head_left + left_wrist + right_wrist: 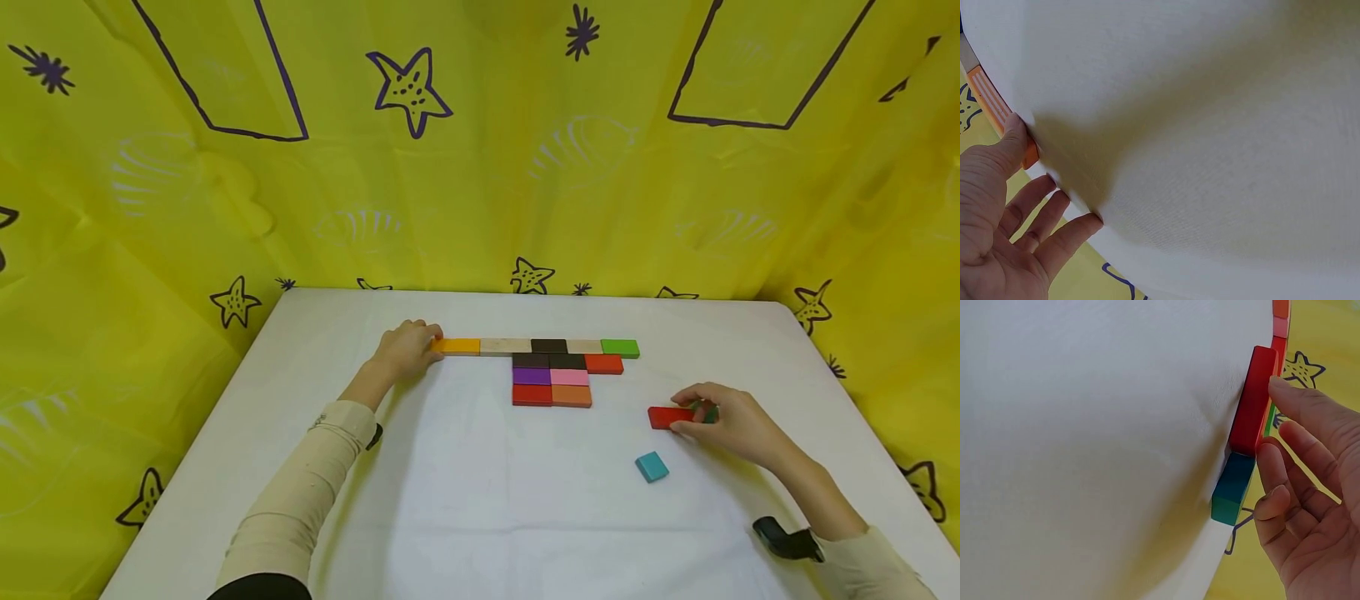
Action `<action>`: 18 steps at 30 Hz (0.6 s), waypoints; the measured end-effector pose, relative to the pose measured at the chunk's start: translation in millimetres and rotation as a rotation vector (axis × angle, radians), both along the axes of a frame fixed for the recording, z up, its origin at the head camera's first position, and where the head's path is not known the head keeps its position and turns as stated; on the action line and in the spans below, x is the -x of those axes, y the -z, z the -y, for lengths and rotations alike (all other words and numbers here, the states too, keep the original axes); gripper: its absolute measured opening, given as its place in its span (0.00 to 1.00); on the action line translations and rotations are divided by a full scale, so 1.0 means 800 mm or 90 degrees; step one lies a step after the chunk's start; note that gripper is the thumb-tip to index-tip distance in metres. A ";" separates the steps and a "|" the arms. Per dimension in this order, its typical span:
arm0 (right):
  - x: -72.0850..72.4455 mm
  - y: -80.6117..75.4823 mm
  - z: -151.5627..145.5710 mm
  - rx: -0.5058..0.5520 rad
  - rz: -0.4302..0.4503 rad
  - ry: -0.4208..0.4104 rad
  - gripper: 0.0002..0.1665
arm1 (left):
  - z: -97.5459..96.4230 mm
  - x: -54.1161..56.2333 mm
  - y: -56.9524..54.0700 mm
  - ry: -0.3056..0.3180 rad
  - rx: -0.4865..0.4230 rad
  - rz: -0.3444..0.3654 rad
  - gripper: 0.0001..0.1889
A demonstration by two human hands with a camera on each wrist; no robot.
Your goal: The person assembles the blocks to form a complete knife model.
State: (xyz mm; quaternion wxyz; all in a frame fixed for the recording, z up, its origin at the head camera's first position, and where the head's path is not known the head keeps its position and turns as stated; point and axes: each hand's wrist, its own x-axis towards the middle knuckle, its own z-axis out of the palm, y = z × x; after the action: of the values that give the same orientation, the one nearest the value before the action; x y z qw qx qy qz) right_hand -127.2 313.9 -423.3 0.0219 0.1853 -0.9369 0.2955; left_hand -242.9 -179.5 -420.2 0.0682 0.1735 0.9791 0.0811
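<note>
My left hand (405, 350) is at the left end of a row of flat blocks. Its thumb and forefinger pinch the end of the orange-yellow block (459, 347), with the other fingertips down on the white table in the left wrist view. On the right side of the table, my right hand (738, 425) pinches a long red block (663, 417) between thumb and fingers. A dark teal-green block (1232, 487) lies end to end with the red one, partly hidden by the hand in the head view. Nearer me lies a light blue block (652, 467).
Along the row are pale wooden, dark brown and bright green (620, 348) blocks. Below it sit dark, red (603, 364), purple (531, 377), pink (569, 377) and orange (572, 396) blocks. A yellow patterned curtain (480, 167) surrounds the white table (480, 492).
</note>
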 end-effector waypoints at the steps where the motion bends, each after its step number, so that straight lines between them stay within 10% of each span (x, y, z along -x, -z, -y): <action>1: -0.001 0.001 -0.001 0.000 -0.007 -0.001 0.18 | 0.000 0.000 0.000 -0.001 0.000 0.000 0.17; 18: -0.002 0.009 -0.009 -0.005 -0.008 -0.011 0.20 | 0.001 -0.001 0.000 0.002 -0.002 -0.005 0.16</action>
State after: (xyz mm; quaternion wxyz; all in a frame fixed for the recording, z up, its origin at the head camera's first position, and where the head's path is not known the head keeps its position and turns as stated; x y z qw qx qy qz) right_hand -125.8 321.1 -430.4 0.0244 0.1956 -0.9363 0.2906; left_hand -242.0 -180.2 -420.4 0.0638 0.1756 0.9790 0.0821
